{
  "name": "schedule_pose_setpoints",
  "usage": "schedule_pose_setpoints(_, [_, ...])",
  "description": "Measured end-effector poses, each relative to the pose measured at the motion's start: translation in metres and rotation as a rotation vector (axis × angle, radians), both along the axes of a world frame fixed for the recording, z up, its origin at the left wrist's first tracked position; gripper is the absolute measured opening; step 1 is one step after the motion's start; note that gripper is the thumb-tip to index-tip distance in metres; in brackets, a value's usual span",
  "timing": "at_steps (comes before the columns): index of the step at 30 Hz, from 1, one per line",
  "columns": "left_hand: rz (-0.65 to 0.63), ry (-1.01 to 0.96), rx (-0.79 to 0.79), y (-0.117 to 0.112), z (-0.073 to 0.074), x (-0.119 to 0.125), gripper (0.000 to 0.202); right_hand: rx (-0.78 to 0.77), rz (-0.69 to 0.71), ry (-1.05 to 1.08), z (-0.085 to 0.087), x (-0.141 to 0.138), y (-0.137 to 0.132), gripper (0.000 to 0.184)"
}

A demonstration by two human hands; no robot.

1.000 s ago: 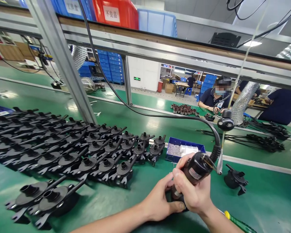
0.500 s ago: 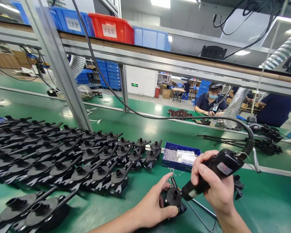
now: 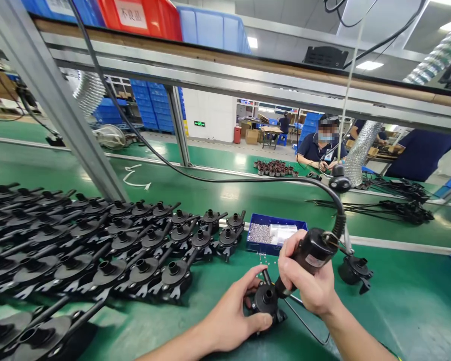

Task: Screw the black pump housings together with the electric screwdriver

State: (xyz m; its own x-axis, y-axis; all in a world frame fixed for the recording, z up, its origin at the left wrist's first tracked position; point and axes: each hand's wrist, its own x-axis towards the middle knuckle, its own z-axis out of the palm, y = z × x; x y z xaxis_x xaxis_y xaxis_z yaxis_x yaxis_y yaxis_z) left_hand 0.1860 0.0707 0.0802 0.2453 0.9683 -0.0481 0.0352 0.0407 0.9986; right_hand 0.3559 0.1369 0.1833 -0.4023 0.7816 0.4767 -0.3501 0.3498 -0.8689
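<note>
Power driver (image 3: 314, 254) — steeper than half-second ago, nearer black housing (image 3: 265, 301).

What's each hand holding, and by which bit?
The left hand holds a round black part by its side; the right hand grips a corded tool around its body.

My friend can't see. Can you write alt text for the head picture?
A person's left grip holds a round black part at a green table, while the right grip points a black power tool at it. Rows of similar parts stand to the left, near a blue tray of tiny metal pieces.
</note>
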Motion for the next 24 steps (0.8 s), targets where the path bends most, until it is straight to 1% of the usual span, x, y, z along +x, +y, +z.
schedule_pose_setpoints(4, [0.022,-0.063,-0.019,-0.002,-0.002,0.002,0.103,0.02,0.0,0.069,-0.008,0.0,0.0,0.013])
schedule_pose_setpoints(9, [0.021,-0.094,-0.033,-0.003,-0.006,0.002,0.102,0.015,0.01,0.089,-0.007,-0.001,0.001,0.012])
schedule_pose_setpoints(14, [0.03,-0.08,-0.019,-0.003,-0.01,0.003,0.102,0.009,0.006,0.095,-0.007,0.001,-0.001,0.012])
schedule_pose_setpoints(19, [0.006,-0.108,-0.005,-0.003,-0.011,0.003,0.104,-0.045,-0.016,0.122,-0.002,-0.002,0.0,0.014])
schedule_pose_setpoints(24, [0.019,-0.058,0.027,-0.003,-0.016,0.004,0.105,-0.06,-0.06,0.119,0.004,-0.005,0.0,0.018])
